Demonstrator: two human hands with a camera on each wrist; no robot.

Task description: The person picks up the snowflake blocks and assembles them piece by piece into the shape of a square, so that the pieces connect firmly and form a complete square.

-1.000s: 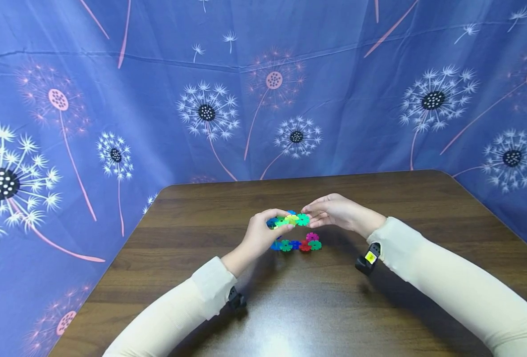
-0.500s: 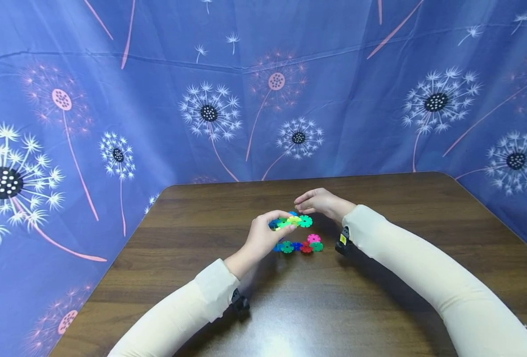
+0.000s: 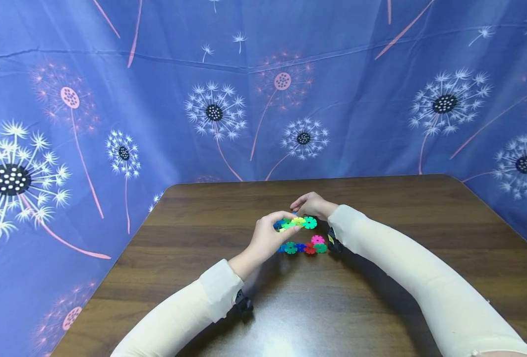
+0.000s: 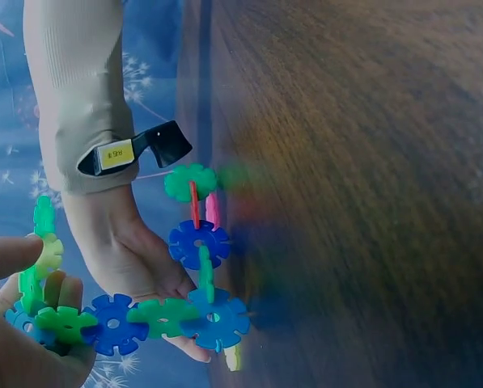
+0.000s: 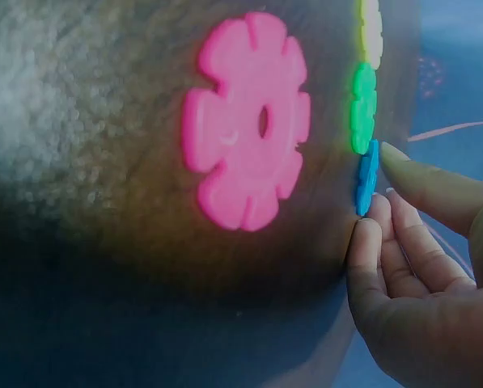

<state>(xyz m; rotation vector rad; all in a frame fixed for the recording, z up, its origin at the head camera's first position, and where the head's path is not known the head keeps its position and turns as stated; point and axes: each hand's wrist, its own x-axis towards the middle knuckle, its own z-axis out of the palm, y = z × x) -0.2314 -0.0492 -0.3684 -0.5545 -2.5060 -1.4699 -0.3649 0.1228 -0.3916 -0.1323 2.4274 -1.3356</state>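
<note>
My left hand [image 3: 263, 238] grips the upper chain of a linked structure of flower-shaped plastic discs. A yellow disc [image 3: 298, 221] and a green disc [image 3: 310, 222] stick out past its fingertips. Lower down run a red disc [image 3: 310, 248] and a pink disc [image 3: 318, 240], near the table. In the left wrist view, blue disc [image 4: 116, 324] and green ones join the two levels. My right hand [image 3: 312, 205] is behind the structure; in the right wrist view its thumb and fingertips pinch a blue disc [image 5: 368, 178] at the end of a green and yellow row.
The brown wooden table [image 3: 192, 223] lies under both arms. A blue dandelion-print cloth [image 3: 357, 109] hangs behind it and at the sides. Black wrist cameras are strapped to both sleeves, the left one [image 3: 244, 303] low over the tabletop.
My right hand has moved left and around behind the structure, from beside the green disc to the blue disc at the back. My left hand keeps its grip, nearly still.
</note>
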